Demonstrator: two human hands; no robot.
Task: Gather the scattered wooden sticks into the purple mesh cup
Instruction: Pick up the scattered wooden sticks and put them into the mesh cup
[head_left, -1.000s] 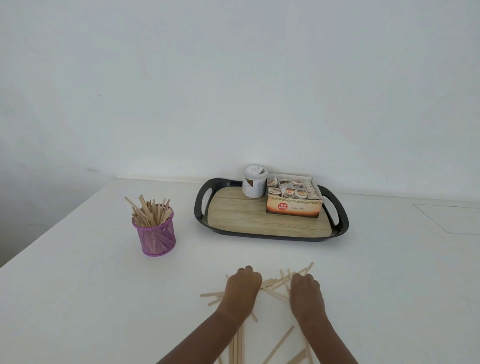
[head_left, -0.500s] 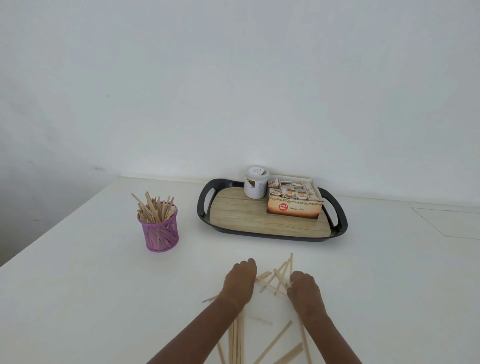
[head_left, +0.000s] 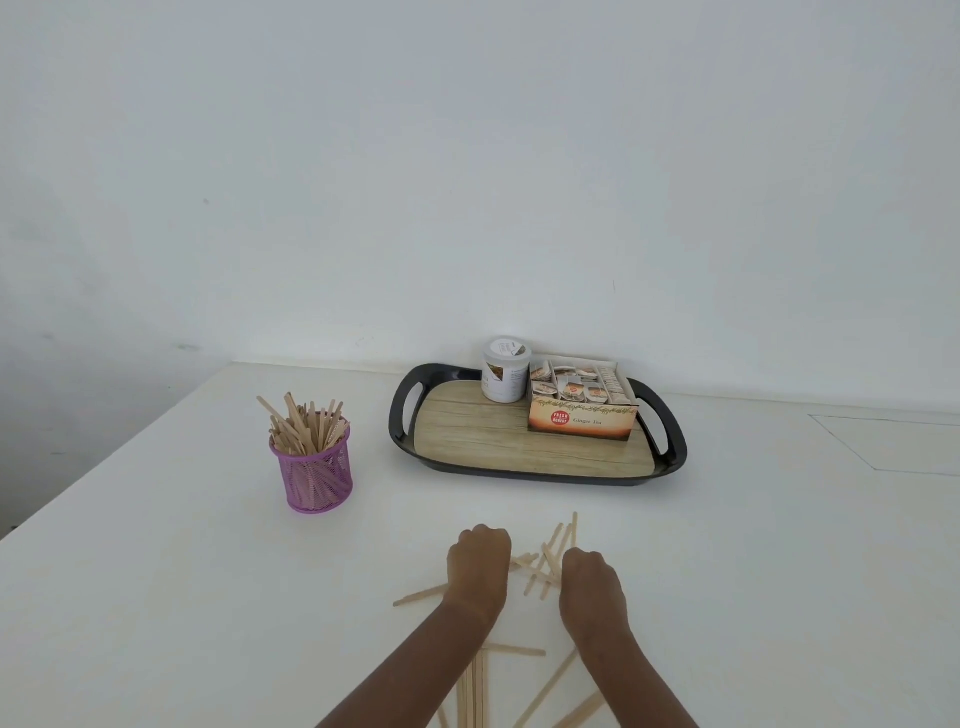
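Observation:
A purple mesh cup (head_left: 316, 480) stands at the left of the white table, packed with upright wooden sticks (head_left: 304, 428). Nearer me, a small heap of scattered sticks (head_left: 545, 564) lies between my two hands. My left hand (head_left: 479, 564) is curled, knuckles up, against the heap's left side, and one stick pokes out to the left under its wrist. My right hand (head_left: 589, 587) is curled the same way against the right side. The fingertips of both are hidden. More loose sticks (head_left: 475, 691) lie flat between my forearms at the bottom edge.
A black tray (head_left: 402, 441) with a wood-look floor sits behind the heap; a white jar (head_left: 505, 369) and an open ginger tea box (head_left: 582, 421) stand at its back. The table's left edge runs diagonally past the cup. A white wall closes off the far side.
My hands have drawn closer together, pushing the spread sticks into a tighter heap that now points more away from me. The cup and tray have not moved.

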